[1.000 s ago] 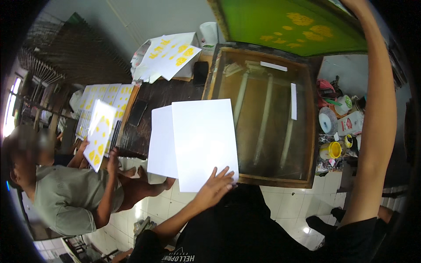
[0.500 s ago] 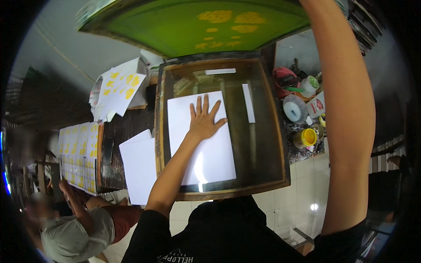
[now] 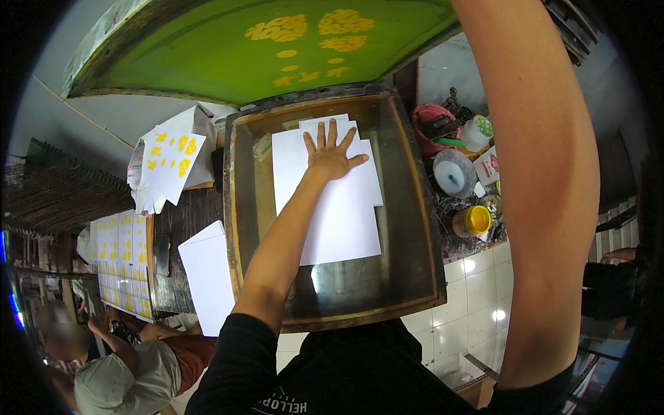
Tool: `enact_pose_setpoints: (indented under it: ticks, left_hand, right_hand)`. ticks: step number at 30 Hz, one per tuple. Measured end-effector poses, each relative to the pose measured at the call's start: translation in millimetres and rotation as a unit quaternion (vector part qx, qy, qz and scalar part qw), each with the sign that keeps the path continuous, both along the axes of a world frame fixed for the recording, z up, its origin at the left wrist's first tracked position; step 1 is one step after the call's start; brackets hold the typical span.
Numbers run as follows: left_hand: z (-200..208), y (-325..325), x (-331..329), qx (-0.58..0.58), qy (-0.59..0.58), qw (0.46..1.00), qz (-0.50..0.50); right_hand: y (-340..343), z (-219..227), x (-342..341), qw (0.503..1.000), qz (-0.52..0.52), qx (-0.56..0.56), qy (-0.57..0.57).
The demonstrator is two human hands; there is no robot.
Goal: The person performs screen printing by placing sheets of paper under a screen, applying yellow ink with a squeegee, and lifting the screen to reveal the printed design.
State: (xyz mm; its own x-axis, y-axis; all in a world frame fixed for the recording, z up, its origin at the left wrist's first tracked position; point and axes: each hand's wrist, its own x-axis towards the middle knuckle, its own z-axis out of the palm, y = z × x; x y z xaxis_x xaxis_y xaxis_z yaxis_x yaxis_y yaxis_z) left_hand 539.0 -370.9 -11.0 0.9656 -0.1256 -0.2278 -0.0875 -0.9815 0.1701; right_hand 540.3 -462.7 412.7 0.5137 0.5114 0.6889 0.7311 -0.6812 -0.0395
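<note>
My left hand (image 3: 329, 160) lies flat with its fingers spread on a blank white sheet of paper (image 3: 339, 228). The sheet rests on a glass panel (image 3: 404, 256) set in a wooden frame. Its upper edge lies over or against one white guide strip (image 3: 346, 117), and its right edge meets another strip (image 3: 373, 176). Beyond the panel stands a raised green printing screen (image 3: 207, 59) with yellow motifs. My right forearm (image 3: 529, 159) reaches up along the right toward the screen's side; the hand itself is outside the picture.
Left of the frame are blank sheets (image 3: 207, 277), a phone (image 3: 162, 254) and a yellow-printed sheet (image 3: 173, 162). More prints (image 3: 123, 259) lie on a rack beyond. At right stand a yellow ink jar (image 3: 472, 221), a round tub (image 3: 453, 173) and a red basin (image 3: 432, 121). A person (image 3: 128, 373) sits lower left.
My left hand has slid the white sheet up and rightward on the glass, up to the two strips. The view has shifted a little; my right arm stays raised.
</note>
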Motion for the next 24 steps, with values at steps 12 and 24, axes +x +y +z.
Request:
enact_pose_setpoints:
  ticks: [12, 24]
  left_hand:
    - [129, 35, -138, -0.654, -0.214, 0.726, -0.011]
    - [34, 43, -387, -0.819, 0.153, 0.424, 0.355]
  right_hand:
    - [-13, 1, -123, 0.873, -0.106, 0.087, 0.468]
    - [-48, -300, -197, 0.901, 0.056, -0.106, 0.418]
